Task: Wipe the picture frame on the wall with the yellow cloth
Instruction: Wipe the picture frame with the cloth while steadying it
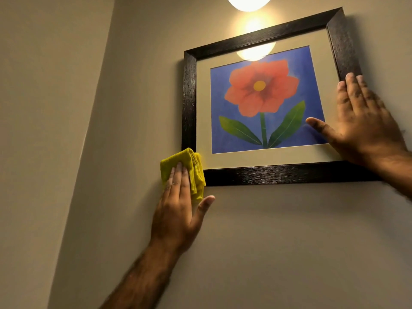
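A dark wooden picture frame (278,175) hangs tilted on the beige wall, holding a red flower print on blue behind glass. My left hand (178,206) presses a folded yellow cloth (194,166) flat against the frame's lower left corner, fingers straight over the cloth, thumb spread to the right. My right hand (361,121) lies flat on the frame's right side, fingers up along the right bar and thumb resting on the glass. The frame's lower right corner is hidden behind that hand and wrist.
A lit wall lamp (249,2) glows above the frame and reflects in the glass (256,52). A wall corner (93,130) runs down the left side, close to the frame's left edge. Bare wall spreads below the frame.
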